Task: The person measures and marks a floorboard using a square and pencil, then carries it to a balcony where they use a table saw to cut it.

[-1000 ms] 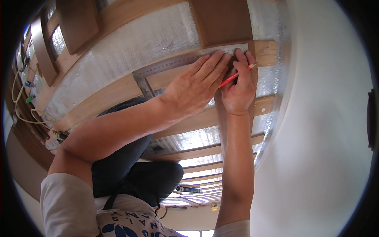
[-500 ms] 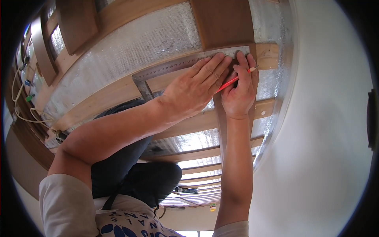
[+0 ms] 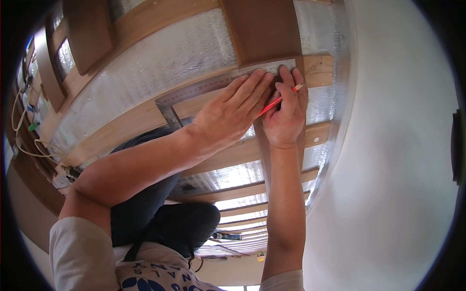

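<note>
A metal carpenter's square (image 3: 194,87) lies across a brown floor plank (image 3: 264,31) and a wooden batten beside it. My left hand (image 3: 228,111) rests on the long blade of the square, its fingers stretched out flat. Between the fingers of my right hand (image 3: 282,123) is a red pencil (image 3: 270,107), slanted, with its sharpened tip up and to the right. The fingertips of that hand touch the plank near the blade's end. Part of the plank is hidden beneath both hands.
Pale wooden battens (image 3: 238,151) run over silvery foil sheeting (image 3: 170,58). A white wall (image 3: 388,145) rises at the right. More brown boards (image 3: 87,34) and a pale cable (image 3: 18,121) lie at the left. A dark-handled tool (image 3: 227,236) sits near my knee.
The whole view has shifted a little, so the scene sits slightly further left. Both hands, the square and the pencil keep nearly the same places relative to one another.
</note>
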Demonstrator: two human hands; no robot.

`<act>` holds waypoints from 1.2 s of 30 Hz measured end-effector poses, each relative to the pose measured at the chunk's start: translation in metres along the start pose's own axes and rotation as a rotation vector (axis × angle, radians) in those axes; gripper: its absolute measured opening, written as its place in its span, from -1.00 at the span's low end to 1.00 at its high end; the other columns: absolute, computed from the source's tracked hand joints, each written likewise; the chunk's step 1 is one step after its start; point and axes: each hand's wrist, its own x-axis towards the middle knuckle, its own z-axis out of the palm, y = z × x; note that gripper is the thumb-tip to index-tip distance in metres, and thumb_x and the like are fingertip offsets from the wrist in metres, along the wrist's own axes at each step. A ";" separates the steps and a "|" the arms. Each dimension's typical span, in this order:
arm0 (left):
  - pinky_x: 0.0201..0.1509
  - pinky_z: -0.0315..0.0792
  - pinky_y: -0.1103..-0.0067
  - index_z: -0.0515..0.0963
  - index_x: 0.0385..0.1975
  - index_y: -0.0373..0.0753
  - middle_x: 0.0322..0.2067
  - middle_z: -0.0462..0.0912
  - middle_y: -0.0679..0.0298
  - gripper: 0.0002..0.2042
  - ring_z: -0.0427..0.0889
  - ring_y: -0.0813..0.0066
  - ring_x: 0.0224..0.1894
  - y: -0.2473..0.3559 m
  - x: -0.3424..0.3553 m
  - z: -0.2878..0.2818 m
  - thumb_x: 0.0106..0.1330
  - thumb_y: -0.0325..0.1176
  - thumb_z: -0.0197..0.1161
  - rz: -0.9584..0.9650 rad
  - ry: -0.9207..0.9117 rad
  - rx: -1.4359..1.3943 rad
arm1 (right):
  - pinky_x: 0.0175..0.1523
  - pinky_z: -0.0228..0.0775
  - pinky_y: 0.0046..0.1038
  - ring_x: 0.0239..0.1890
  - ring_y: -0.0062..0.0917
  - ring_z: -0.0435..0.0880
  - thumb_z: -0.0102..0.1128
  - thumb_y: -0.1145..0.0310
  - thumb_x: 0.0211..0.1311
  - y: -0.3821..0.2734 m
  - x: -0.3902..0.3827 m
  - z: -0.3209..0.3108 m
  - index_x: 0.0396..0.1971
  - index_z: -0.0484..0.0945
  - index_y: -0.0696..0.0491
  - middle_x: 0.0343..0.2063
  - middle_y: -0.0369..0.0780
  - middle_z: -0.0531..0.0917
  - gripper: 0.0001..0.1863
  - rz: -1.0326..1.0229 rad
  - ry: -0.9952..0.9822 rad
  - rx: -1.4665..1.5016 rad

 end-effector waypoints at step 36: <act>0.57 0.21 0.30 0.43 0.35 -0.35 0.44 0.36 0.00 -0.49 0.29 0.09 0.51 -0.001 0.003 -0.001 0.41 -0.32 0.11 0.023 -0.003 -0.017 | 0.27 0.51 -0.09 0.20 0.05 0.61 0.30 0.55 0.30 -0.002 0.004 -0.006 -0.06 0.48 0.04 0.09 -0.09 0.72 -0.73 0.017 -0.054 0.021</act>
